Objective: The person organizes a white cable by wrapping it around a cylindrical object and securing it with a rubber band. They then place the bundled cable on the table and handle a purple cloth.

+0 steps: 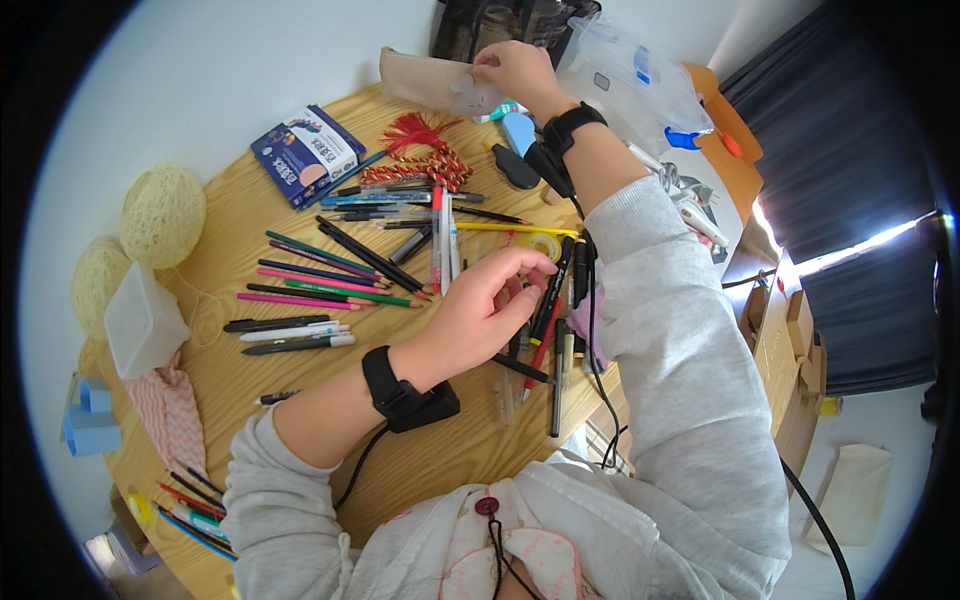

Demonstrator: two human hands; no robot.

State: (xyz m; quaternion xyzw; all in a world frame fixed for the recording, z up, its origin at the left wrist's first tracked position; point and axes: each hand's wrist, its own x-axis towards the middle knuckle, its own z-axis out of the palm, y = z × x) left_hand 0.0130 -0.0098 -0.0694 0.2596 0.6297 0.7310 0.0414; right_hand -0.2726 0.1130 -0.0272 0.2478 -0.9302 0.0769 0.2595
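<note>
My right hand (pixel 519 73) reaches to the far edge of the table and pinches the top edge of a beige fabric pencil case (pixel 424 81). My left hand (pixel 480 307) hovers over the pens with fingers loosely curled and apart, seemingly holding nothing. Just beyond its fingertips lies a black marker (pixel 550 306), beside a red pencil (pixel 541 352). Left of that hand, colored pencils (pixel 322 281) fan out above a small row of pens (pixel 294 330). Behind them lie more loose pens (pixel 390 201) and a red-and-gold braided cord with a tassel (pixel 416 133).
A blue printed box (pixel 307 156) lies near the wall. Two yellow twine balls (pixel 163 216) and a white plastic container (pixel 144 321) stand at left. A clear plastic bin (pixel 630 82) is at back right. A black cable (pixel 594 322) runs down beside my right arm.
</note>
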